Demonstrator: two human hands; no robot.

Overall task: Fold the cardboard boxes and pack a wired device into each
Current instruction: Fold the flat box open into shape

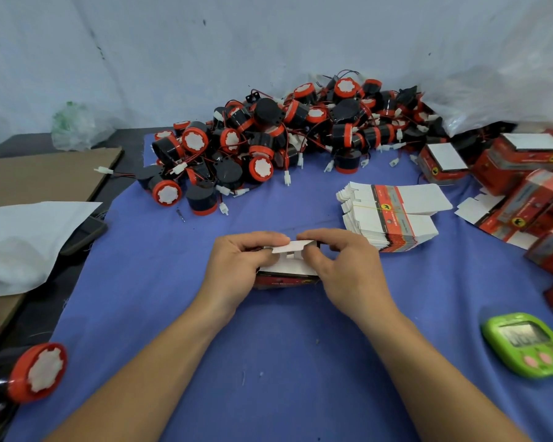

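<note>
a blue cloth point(173, 314) covers the worktop, and along its far edge sprawls a heap of round black-and-red plastic devices point(268, 129), their thin red and black wires and white plug ends tangled and spilling toward the middle. to the right of centre lies a banded stack of flat white-and-red cardboard box blanks point(393, 212), and further right sits a jumble of folded red boxes point(524, 161). a lime-green plastic digital timer point(527, 344) rests near the right forearm, and a single black device with a red rim point(35, 371) lies at the lower left edge. a crumpled white plastic bag point(23, 237) and a brown cardboard sheet point(45, 173) lie off the cloth on the left. nothing stands between the hands and the stack. the small red-and-white cardboard box point(288, 269) sits on the cloth at the centre, between both hands. the left hand point(240, 266) curls over its left end, fingertips pinching the white top flap, and the right hand point(342, 266) grips the right end the same way, thumb pressed against the near face. the flap is matte white card with a notched tab; the box's near side is glossy red with dark print.
</note>
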